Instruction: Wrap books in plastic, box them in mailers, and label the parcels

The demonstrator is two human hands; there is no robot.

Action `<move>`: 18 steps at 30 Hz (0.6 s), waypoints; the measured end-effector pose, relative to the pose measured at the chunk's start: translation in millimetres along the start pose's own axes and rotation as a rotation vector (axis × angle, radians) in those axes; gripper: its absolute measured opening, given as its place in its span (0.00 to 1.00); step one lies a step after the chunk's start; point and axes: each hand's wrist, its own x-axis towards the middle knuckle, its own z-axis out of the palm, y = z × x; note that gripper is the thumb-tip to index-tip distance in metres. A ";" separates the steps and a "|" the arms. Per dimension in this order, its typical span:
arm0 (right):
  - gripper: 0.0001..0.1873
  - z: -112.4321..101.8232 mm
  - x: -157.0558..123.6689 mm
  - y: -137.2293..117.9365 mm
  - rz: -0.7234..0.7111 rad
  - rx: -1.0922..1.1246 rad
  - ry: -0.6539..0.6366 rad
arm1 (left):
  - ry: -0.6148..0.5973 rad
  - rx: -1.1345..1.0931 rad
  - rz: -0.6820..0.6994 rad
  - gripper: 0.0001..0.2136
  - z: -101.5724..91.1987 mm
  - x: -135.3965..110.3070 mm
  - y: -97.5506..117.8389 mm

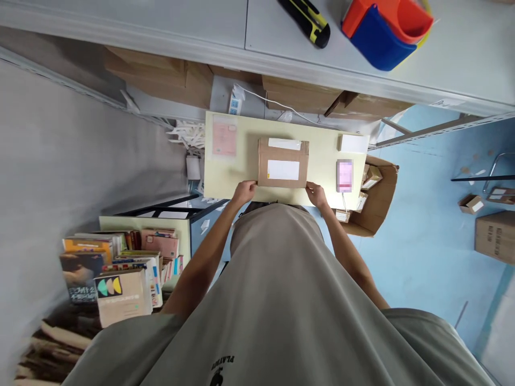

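A taped cardboard box [284, 153] with white labels sits on the pale yellow table [245, 171] in front of me. At its near left corner my left hand [244, 192] is closed, fingertips gripping the edge. My right hand [317, 194] pinches the near right corner in the same way. Left of the box lies a pink sheet or booklet [224, 138] in a clear sleeve. To the right are a phone [344, 176] with a blurred pink screen and a cable, and a white box or stack of labels [354, 143].
A shelf overhead bears a box cutter [308, 21] and a red and blue tape dispenser [387, 32]. An open carton [384, 195] with small parcels stands right of the table. Stacks of books [124, 292] are at lower left. A power strip [235, 102] lies behind the table.
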 end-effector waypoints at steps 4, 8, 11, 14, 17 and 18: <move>0.23 -11.5 27.4 0.8 0.038 0.036 0.085 | 0.085 -0.039 -0.010 0.20 -9.6 32.4 -0.6; 0.35 -14.1 55.2 -10.8 0.064 0.204 0.123 | 0.106 -0.192 -0.042 0.26 -8.4 70.2 23.5; 0.41 -12.6 58.7 -24.3 0.014 0.228 0.119 | 0.104 -0.255 -0.017 0.25 -5.6 78.1 40.9; 0.45 -17.0 45.3 -36.5 -0.090 0.209 0.163 | 0.185 -0.288 0.092 0.35 -10.7 63.6 49.4; 0.45 -22.8 27.7 -43.8 -0.138 0.197 0.197 | 0.222 -0.310 0.167 0.44 -20.0 42.1 52.3; 0.46 -23.3 23.3 -44.9 -0.135 0.194 0.200 | 0.220 -0.314 0.169 0.46 -22.0 36.6 52.8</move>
